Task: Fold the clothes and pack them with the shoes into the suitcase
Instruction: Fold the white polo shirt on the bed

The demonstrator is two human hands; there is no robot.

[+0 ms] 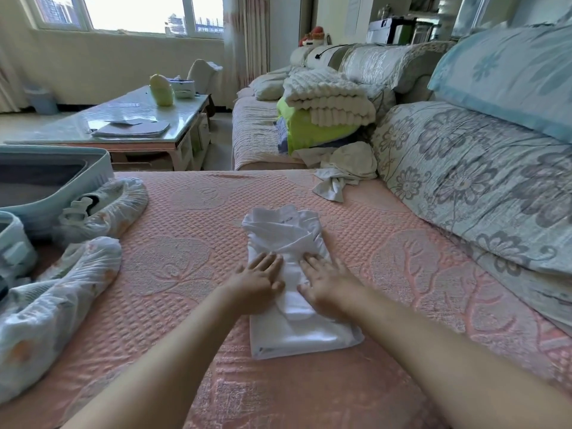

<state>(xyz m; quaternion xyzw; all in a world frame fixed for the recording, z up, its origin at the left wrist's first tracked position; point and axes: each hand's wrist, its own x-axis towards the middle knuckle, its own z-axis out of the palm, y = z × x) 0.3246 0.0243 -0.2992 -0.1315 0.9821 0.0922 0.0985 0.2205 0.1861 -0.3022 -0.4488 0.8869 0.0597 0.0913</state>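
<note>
White shirt (286, 235) lies folded on the pink cover (185, 258); our left hand (263, 278) and right hand (328, 281) press it flat, fingers straight. Leftward, an open suitcase (55, 196) and what look like bagged shoes (105, 212); crumpled clothes (346, 171) beyond.

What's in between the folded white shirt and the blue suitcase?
In the head view, a covered shoe lies right by the suitcase; between it and the folded white shirt there is only bare pink bedspread.
</note>
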